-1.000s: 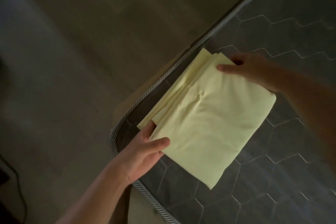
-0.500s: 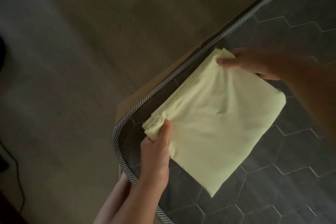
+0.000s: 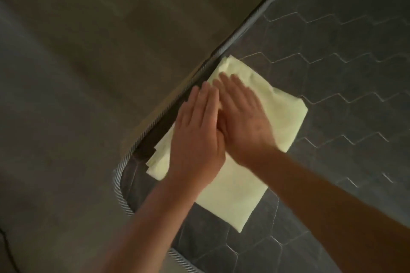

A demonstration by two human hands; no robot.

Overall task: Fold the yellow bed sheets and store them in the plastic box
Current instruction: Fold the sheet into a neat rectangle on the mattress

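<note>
- At the rounded corner of the dark grey quilted mattress (image 3: 346, 55) with hexagon stitching, the folded pale yellow cotton bed sheet (image 3: 241, 195) lies flat as a compact rectangle, its long side running just beside the striped piping edge (image 3: 121, 195).
- The left hand (image 3: 197, 139) rests palm down on the sheet's near-left part, fingers straight and held close together, gripping nothing.
- The right hand (image 3: 244, 117) lies palm down just beside it, the two touching along their inner edges; its fingers are extended and slightly spread, likewise grasping nothing. Its outline is blurred, so finer detail cannot be told.
- Loose layered edges show at the sheet's lower-left corner, not fully aligned.
- Step in hand, by judgement: pressing and smoothing the finished fold to flatten it. Folding appears essentially complete; storage is not yet done.
- The plastic box is not in view; its position cannot be stated.
- Next move calls for sliding both hands under or around the bundle, supporting it from opposite sides so the layers stay stacked, then carrying it level to the box.
- Risk noted: the loose corner layers may splay when lifted.
</note>
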